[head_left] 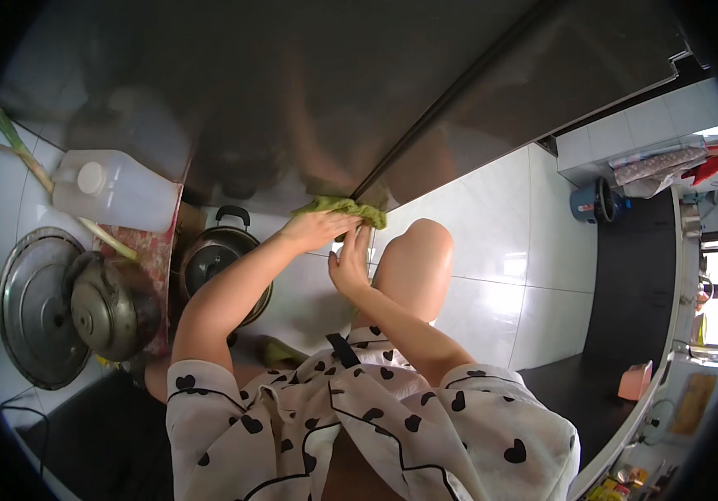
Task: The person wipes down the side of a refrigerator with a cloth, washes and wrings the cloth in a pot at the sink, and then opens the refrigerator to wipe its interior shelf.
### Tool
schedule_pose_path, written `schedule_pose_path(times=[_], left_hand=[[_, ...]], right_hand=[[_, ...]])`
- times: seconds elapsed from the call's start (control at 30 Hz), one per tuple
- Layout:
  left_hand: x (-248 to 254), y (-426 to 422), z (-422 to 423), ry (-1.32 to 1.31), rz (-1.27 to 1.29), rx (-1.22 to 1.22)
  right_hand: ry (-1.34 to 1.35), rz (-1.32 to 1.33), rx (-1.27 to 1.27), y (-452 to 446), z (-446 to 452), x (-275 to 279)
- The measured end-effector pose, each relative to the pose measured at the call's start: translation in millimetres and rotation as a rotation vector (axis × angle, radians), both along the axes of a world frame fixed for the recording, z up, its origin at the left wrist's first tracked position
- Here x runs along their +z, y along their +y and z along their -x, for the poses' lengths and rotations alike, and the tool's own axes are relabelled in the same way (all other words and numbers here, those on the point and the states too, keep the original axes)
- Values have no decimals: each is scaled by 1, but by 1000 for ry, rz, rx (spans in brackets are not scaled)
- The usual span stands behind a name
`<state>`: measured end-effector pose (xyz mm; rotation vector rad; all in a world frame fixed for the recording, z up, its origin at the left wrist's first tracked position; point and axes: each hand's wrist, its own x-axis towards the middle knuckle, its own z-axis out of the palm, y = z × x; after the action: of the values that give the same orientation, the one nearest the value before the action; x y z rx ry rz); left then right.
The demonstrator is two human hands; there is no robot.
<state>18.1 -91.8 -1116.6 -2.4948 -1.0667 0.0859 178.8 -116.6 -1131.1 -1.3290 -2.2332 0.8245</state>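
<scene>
A crumpled green cloth (338, 204) lies against the lower edge of a dark, glossy door panel (292, 108), near a vertical seam. My left hand (321, 228) is pressed on this cloth, its fingers close together over it. Just below, my right hand (350, 263) reaches up with its fingers at the cloth's right end, which they grip; the thumb stands apart. The fingertips of both hands are partly hidden by the cloth. My bent knee (421, 250) is close to the right hand.
To the left are a black-handled pot (208, 259), a translucent plastic jug (116, 190) on a worn red stool (148, 280), a metal pot (112, 309), a large round lid (37, 309) and a green onion stalk (29, 159). A blue bucket (584, 203) stands at right beside dark cabinets (634, 284).
</scene>
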Motion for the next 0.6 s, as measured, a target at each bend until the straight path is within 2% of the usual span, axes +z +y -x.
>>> schedule_pose_path(times=[0.17, 0.3, 0.33, 0.53, 0.57, 0.6], left_hand=[[55, 9, -14, -161, -60, -8], [98, 19, -10, -272, -242, -100], [107, 22, -9, -388, -223, -100], [180, 27, 8, -563, -270, -158], [184, 26, 9, -593, -287, -156], [168, 30, 9, -564, -268, -132]], right_hand=[[42, -144, -37, 4, -7, 37], [47, -260, -37, 12, -5, 84], [25, -263, -35, 15, -8, 87], [-24, -685, 16, 55, -16, 126], [-46, -734, 11, 58, -15, 128], [-59, -756, 2, 59, -14, 127]])
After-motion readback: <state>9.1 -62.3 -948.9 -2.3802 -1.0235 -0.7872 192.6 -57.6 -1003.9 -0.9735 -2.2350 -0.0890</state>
